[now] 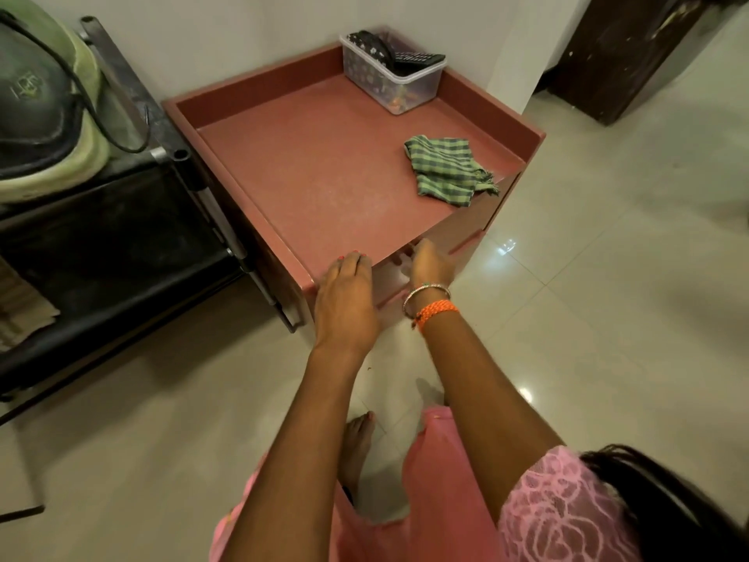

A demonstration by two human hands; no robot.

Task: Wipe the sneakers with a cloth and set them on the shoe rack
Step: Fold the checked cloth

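At the rack's (251,172) front edge I see both hands low. Left hand (344,294) lies flat, fingers straight, fingertips (350,257) resting on the lip of the top tray; it grips nothing. Right hand (431,263) reaches under the front lip into the compartment below; its fingers are hidden by the tray edge, so I cannot tell whether they are curled or holding anything. Something pale shows beside that hand inside the opening, too obscured to identify. Bangle (425,294) and orange thread on the right wrist.

Cloth (448,170), green check, lies crumpled on the tray near its right front corner, well apart from both hands. Clear box (391,81) stands in the tray's far corner against the wall, with dark items inside. Sneakers are not identifiable from this view.

Black metal frame (121,253) stands just left of the rack. Bare foot (358,436) on the tiled floor (608,277)
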